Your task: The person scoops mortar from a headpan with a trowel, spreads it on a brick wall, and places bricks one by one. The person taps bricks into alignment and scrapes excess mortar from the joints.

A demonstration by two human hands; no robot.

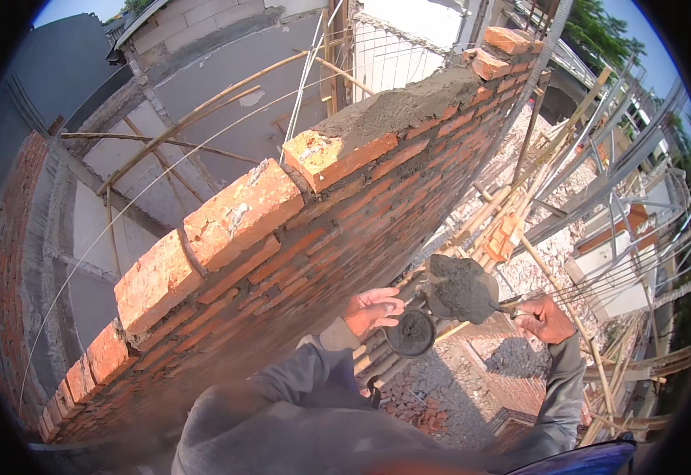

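Note:
My right hand is closed around the handle of a trowel. Wet grey mortar is heaped on its blade, held out to the right of the brick wall. My left hand has its fingers apart and holds nothing. It is beside a round dark bucket with grey mortar in it, close to the wall's face. Along the top of the wall lies a row of orange bricks. Beyond them a bed of fresh mortar covers the wall top, up to several bricks at the far end.
Bamboo scaffold poles run below and to the right, with loose bricks resting on them. Rubble covers the ground far below. A thin string crosses left of the wall, near more bamboo poles.

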